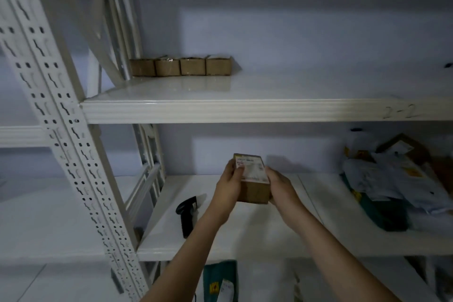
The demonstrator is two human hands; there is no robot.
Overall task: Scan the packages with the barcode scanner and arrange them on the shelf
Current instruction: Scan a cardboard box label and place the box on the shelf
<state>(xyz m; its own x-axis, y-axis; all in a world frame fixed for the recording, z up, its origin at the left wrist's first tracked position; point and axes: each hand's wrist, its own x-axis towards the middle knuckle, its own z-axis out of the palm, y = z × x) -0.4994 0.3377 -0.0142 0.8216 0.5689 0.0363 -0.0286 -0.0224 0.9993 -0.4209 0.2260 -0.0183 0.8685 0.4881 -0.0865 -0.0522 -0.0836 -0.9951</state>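
I hold a small cardboard box (252,179) between both hands, lifted above the lower shelf (245,233) of a white metal rack. My left hand (229,182) grips its left side, thumb curled over the white shipping label on top, and my right hand (279,185) wraps the right side with the fingers tucked under the edge. The label faces up towards me; its print is too blurred to read.

The black barcode scanner (187,216) lies on the lower shelf to the left of my left forearm, apart from it, near the perforated upright (61,130).

On the upper shelf (245,110), four brown boxes (181,66) stand in a row against the back at the left end, touching side by side. A handwritten "2-2" (399,111) marks that shelf's front edge at the right.

At the right end of the lower shelf sits a heap of parcels (392,184), white and green mailer bags with a cardboard piece behind them
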